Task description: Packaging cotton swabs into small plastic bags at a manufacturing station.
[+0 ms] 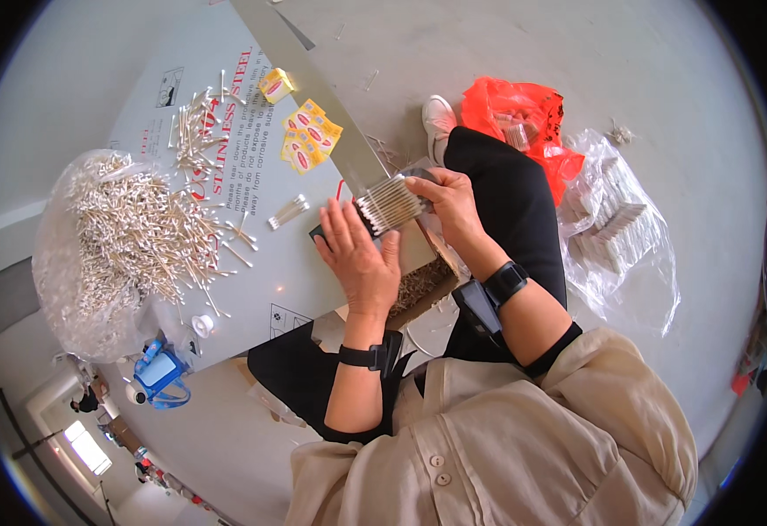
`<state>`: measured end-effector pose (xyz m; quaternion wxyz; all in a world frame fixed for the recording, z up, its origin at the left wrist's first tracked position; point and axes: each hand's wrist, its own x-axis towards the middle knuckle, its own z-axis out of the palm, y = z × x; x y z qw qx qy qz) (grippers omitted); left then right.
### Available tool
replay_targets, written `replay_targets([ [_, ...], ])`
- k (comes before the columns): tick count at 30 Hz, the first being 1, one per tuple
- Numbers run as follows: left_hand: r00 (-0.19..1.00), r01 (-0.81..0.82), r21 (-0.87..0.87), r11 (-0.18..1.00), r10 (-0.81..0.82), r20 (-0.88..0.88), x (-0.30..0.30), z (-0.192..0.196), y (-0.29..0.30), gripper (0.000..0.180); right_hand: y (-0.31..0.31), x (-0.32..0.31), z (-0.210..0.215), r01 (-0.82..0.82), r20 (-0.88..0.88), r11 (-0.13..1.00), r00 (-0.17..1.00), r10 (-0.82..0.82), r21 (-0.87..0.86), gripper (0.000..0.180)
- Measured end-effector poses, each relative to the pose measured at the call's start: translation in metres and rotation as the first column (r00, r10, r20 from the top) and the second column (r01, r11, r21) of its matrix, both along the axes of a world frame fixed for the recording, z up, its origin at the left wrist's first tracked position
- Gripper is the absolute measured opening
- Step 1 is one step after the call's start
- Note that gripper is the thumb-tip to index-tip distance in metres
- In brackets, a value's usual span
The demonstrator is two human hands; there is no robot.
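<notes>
A row of white-tipped cotton swabs (388,203) lies side by side in front of me, over the table's right edge. My right hand (455,203) grips its far right end, thumb and fingers closed round what looks like a clear plastic bag or sleeve. My left hand (362,263) rests flat at the row's left end, fingers stretched out and thumb apart, over a dark flat piece partly hidden beneath it. Just left of that hand, a small clear pack of swabs (289,212) lies on the table. A big heap of loose swabs (142,237) spills from a clear bag farther left.
Yellow printed cards (310,136) and a small yellow box (276,85) lie on the grey table (252,289). An open carton (423,285) sits below my hands. On the floor at right are a red bag (519,123) and a clear bag of swab packs (616,219). A blue pouch (160,373) hangs near-left.
</notes>
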<state>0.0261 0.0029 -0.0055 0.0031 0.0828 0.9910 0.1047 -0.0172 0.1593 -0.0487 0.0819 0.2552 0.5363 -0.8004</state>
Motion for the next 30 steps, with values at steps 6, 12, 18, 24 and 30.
replay_targets([
  [6, 0.961, -0.046, 0.176, 0.983, 0.092, -0.262, -0.081, 0.01, -0.048, 0.04, 0.004, 0.001, -0.005, 0.012, 0.04, 0.993, 0.999, -0.007, -0.115, 0.019],
  [12, 0.992, -0.125, 0.143, 0.982, 0.127, -0.005, -0.143, 0.022, -0.061, 0.044, -0.001, 0.0, -0.005, 0.062, 0.073, 0.989, 0.996, -0.053, -0.137, 0.031],
  [18, 0.991, -0.132, 0.15, 0.98, 0.131, 0.012, -0.151, 0.013, -0.067, 0.032, 0.006, 0.002, -0.007, -0.005, 0.075, 0.985, 0.997, 0.019, -0.173, 0.02],
  [24, 0.977, -0.213, 0.487, 0.847, 0.197, 0.085, -0.134, 0.012, -0.075, 0.015, 0.0, 0.0, -0.005, 0.008, 0.04, 0.982, 0.999, 0.0, -0.188, 0.012],
  [30, 0.803, -0.591, 0.702, 0.396, 0.208, 0.559, -0.072, 0.043, -0.039, 0.013, 0.001, 0.002, -0.001, 0.017, 0.033, 0.979, 0.999, -0.01, -0.203, 0.008],
])
